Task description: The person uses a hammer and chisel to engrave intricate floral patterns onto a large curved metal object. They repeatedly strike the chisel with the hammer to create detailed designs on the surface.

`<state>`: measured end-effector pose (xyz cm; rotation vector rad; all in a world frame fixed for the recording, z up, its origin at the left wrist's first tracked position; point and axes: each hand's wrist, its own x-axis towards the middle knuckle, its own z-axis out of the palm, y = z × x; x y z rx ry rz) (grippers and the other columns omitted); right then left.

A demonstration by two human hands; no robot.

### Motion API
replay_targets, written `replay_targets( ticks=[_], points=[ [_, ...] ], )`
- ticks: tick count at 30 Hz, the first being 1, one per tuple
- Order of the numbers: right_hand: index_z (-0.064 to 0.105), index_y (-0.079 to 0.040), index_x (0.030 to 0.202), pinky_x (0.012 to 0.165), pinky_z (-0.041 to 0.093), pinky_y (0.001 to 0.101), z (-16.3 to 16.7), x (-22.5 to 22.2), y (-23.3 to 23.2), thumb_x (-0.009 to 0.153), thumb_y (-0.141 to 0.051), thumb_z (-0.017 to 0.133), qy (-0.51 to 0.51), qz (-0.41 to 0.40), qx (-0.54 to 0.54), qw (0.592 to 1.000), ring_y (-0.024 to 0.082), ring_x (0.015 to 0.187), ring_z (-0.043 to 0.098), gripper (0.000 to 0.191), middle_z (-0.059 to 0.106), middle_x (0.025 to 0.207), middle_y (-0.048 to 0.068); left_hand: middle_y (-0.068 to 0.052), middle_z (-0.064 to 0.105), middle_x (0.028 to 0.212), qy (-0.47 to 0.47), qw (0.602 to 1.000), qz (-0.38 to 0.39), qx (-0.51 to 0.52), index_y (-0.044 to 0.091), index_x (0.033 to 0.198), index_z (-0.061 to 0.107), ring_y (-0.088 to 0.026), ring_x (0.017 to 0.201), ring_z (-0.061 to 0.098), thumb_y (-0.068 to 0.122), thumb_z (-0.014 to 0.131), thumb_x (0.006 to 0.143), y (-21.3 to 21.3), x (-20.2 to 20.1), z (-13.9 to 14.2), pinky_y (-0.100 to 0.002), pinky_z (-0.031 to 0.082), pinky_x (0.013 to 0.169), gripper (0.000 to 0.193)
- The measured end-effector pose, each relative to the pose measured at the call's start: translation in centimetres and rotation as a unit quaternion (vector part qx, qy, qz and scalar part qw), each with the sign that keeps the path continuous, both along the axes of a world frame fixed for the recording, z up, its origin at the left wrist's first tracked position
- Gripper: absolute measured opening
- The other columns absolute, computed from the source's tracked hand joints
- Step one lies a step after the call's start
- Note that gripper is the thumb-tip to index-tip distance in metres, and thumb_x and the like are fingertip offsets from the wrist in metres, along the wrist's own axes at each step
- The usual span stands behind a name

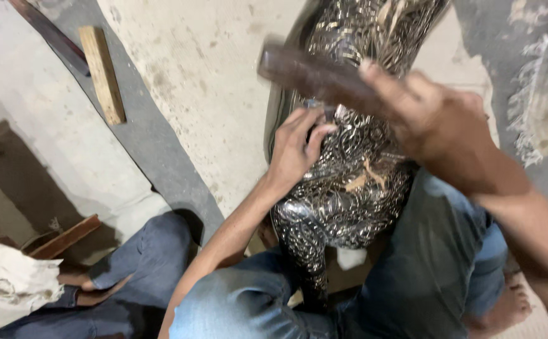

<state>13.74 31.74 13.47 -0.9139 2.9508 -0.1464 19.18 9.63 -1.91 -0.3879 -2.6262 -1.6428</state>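
One embossed silvery metal piece lies on the floor between the person's knees. Right hand grips a blurred hammer above it. Left hand pinches a small tool against the metal.

just one head cam, looking steeply down and close over the embossed metal piece, floor all around it

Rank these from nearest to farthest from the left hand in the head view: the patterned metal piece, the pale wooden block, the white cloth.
1. Patterned metal piece: directly under the left hand, touching it.
2. Pale wooden block: upper left, on the floor.
3. White cloth: far lower left corner.
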Motion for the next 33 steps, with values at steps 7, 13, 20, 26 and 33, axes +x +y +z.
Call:
replay_targets(
  ticks=[7,13,20,26,33],
  points=[
    [0.048,-0.033,0.156,0.048,0.044,0.0235,-1.2,1.0,1.9,0.094,-0.016,0.075,0.053,0.035,0.024,0.998,0.011,0.059,0.054,0.069,0.06,0.085,0.0,-0.014,0.073,0.123,0.037,0.999,-0.026,0.007,0.006,0.126,0.068,-0.024,0.105,0.072,0.013,0.063,0.105,-0.1,0.2,-0.8,-0.036,0.063,0.088,0.022],
    [0.051,-0.03,0.151,0.045,0.041,0.0218,-2.0,1.2,2.3,0.089,-0.021,0.076,0.065,0.035,-0.001,0.997,0.01,0.06,0.056,0.068,0.065,0.088,-0.001,-0.014,0.073,0.123,0.018,1.0,-0.02,-0.002,0.006,0.122,0.071,-0.023,0.102,0.072,0.009,0.061,0.104,-0.3,0.5,-1.3,-0.035,0.062,0.085,0.02],
    [0.054,-0.034,0.151,0.048,0.042,0.0217,-2.7,1.7,2.8,0.098,-0.018,0.069,0.027,0.005,0.059,0.998,0.011,0.06,0.057,0.057,0.067,0.088,0.0,-0.013,0.075,0.114,0.023,0.999,-0.022,-0.011,0.003,0.119,0.07,-0.023,0.097,0.072,0.012,0.067,0.103,-0.3,0.3,-0.6,-0.034,0.06,0.082,0.019],
    [0.057,-0.034,0.15,0.047,0.04,0.027,-3.1,1.8,3.1,0.099,-0.021,0.07,0.012,0.01,0.031,0.999,0.015,0.064,0.057,0.054,0.065,0.088,0.002,-0.013,0.073,0.116,0.028,0.999,-0.024,-0.013,0.002,0.122,0.069,-0.024,0.102,0.072,0.013,0.066,0.104,-0.3,0.2,0.0,-0.037,0.06,0.087,0.022],
    [0.046,-0.026,0.157,0.054,0.042,0.0243,-3.3,1.8,3.7,0.104,-0.016,0.073,0.04,0.02,-0.078,0.996,0.014,0.068,0.054,0.06,0.063,0.094,0.003,-0.015,0.074,0.119,0.049,0.998,-0.018,-0.022,0.002,0.119,0.071,-0.026,0.107,0.072,0.013,0.063,0.106,-0.5,0.4,-0.1,-0.036,0.06,0.09,0.019]
  ],
)
